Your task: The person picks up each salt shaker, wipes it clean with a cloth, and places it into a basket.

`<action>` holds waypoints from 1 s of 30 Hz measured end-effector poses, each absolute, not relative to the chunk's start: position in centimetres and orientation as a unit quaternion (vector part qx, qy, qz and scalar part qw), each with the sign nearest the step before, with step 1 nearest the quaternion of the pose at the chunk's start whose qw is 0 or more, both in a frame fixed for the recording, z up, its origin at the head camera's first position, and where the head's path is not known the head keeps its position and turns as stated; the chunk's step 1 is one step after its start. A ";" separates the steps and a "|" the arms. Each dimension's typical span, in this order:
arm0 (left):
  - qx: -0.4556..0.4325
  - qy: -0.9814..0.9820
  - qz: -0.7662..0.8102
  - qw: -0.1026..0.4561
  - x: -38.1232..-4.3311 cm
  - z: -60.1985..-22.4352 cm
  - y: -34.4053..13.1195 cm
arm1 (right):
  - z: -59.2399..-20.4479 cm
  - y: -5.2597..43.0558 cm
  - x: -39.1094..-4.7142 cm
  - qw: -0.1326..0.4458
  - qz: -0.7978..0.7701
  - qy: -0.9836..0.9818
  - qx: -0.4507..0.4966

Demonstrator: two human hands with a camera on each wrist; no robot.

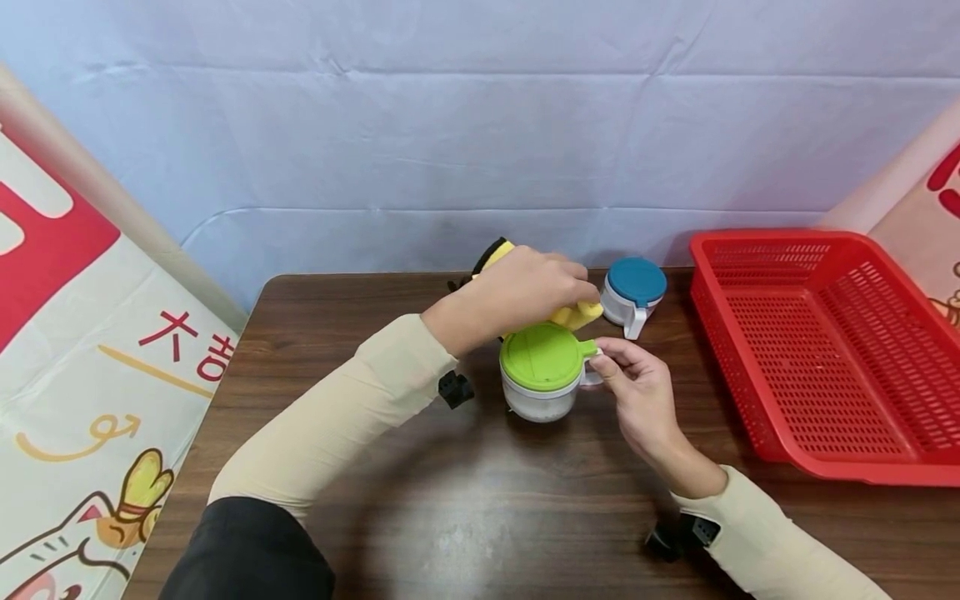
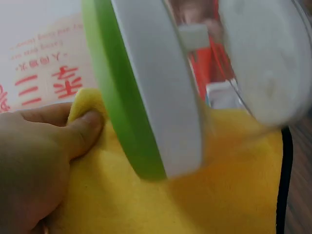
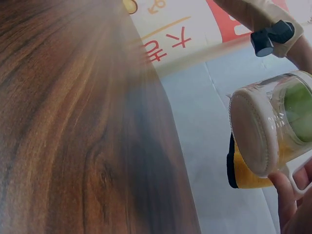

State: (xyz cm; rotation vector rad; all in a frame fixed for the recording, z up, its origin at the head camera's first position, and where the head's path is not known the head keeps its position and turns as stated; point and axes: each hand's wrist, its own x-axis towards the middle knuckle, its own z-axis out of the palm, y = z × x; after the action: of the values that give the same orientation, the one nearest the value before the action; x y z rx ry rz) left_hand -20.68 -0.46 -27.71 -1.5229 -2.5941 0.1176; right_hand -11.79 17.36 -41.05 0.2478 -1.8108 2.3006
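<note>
We have the green-lidded jar [image 1: 542, 358] toward the far edge of the worktop [image 1: 450, 525], likely light, stiff, slick, breakable, best taken by the white handle [image 1: 592, 378], which the right hand [image 1: 643, 396] pinches, the left hand [image 1: 517, 287] pinching the yellow cloth [image 2: 204, 200], left fingers beneath it hidden, jar cut off in both wrist views.

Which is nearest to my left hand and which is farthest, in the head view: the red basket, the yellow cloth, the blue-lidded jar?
1. Yellow cloth: pinched in the left hand itself.
2. Blue-lidded jar: just right of that hand.
3. Red basket: farther right, beyond the jar.
</note>
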 end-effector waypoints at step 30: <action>-0.491 -0.870 0.047 0.001 -20.8 -28.5 -0.8 | -40.8 17.8 -11.8 0.129 0.783 -0.602 0.082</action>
State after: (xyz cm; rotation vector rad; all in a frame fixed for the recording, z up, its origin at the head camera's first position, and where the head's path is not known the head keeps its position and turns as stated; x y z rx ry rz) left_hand -20.75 -0.80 -28.50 -1.5421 -2.7310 0.1476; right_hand -11.81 17.83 -40.81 0.2382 -1.7513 2.2774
